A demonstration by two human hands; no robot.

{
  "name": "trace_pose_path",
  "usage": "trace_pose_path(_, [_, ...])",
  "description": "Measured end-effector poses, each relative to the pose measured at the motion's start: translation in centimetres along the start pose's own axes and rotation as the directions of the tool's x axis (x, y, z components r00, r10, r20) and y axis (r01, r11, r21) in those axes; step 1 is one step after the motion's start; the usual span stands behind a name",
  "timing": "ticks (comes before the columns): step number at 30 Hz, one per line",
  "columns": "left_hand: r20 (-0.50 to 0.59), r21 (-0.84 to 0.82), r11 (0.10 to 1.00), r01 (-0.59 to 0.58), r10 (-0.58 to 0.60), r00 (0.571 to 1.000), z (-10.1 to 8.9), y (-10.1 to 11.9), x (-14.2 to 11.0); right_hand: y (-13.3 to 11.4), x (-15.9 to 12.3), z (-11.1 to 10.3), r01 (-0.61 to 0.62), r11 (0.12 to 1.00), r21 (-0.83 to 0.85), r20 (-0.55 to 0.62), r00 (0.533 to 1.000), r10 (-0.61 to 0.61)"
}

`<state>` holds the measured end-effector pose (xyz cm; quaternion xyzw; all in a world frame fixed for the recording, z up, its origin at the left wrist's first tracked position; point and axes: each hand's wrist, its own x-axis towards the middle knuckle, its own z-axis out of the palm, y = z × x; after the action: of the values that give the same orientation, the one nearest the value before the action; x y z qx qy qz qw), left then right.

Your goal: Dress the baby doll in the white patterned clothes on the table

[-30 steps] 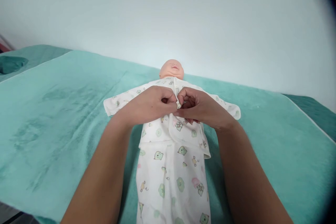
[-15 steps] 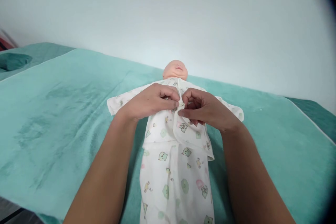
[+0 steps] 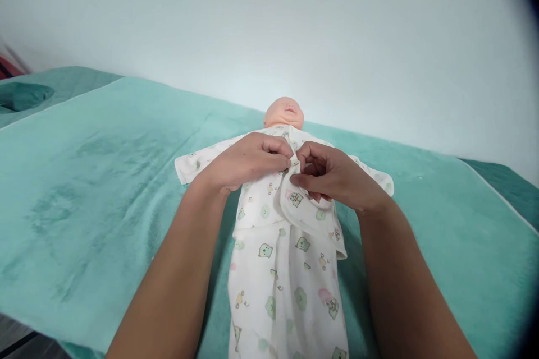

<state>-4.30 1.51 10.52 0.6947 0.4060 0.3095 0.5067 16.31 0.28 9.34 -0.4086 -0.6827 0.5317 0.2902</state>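
Note:
A baby doll (image 3: 283,112) lies on its back, head at the far end. It wears a white baby shirt (image 3: 261,202) printed with small green and pink animals, and matching trousers (image 3: 290,291) below. My left hand (image 3: 256,160) pinches the shirt's front edge at the chest between thumb and fingers. Just to its right, my right hand (image 3: 322,171) is closed on the overlapping front flap of the same shirt. Between the fingertips the fabric is bunched; a fastener there is too small to make out clearly. Both sleeves stretch out sideways.
A green towel (image 3: 105,190) with some wrinkles covers the surface under the doll. Behind it rises a white wall (image 3: 269,28). Darker green cloth (image 3: 25,95) lies at the far left, and a grey floor (image 3: 25,339) shows at the lower left corner.
Both hands stay at the shirt's chest, with only slight finger shifts. The lower corner of the front flap is lifted a little more. The whole view has shifted slightly.

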Motion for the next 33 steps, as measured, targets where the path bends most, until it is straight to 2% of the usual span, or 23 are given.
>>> trace_pose_path(6, [0.005, -0.001, 0.998, 0.059, -0.059, 0.998, 0.2, 0.8, -0.3, -0.1, 0.0, 0.0, -0.021, 1.000, -0.017, -0.006, 1.000, 0.021])
trace_pose_path(13, [0.015, -0.038, 0.998, 0.048, -0.048, 0.999, 0.0, 0.3, -0.1, 0.0, 0.0, 0.1, -0.036, 0.999, -0.025, -0.004, 0.999, 0.036])
trace_pose_path(19, [0.006, -0.046, 0.997, 0.056, -0.056, 0.998, 0.0, 0.3, -0.1, -0.3, 0.0, 0.5, -0.048, 0.995, -0.088, -0.048, 0.998, 0.044])
trace_pose_path(28, [0.098, -0.169, 0.985, -0.045, 0.062, 0.993, -0.5, -1.0, 0.2, -0.4, 0.1, 0.8, -0.034, 0.984, -0.176, -0.070, 0.997, 0.022])
trace_pose_path(31, [0.112, -0.258, 0.960, -0.106, 0.139, 0.984, -0.1, -0.6, 0.1, -0.5, 0.2, 0.9, -0.009, 0.974, -0.225, -0.046, 0.999, -0.001])
trace_pose_path(33, [0.115, -0.264, 0.958, -0.115, 0.150, 0.982, 0.1, 0.0, -0.2, -0.6, 0.2, 0.9, 0.002, 0.972, -0.233, -0.020, 1.000, -0.007])
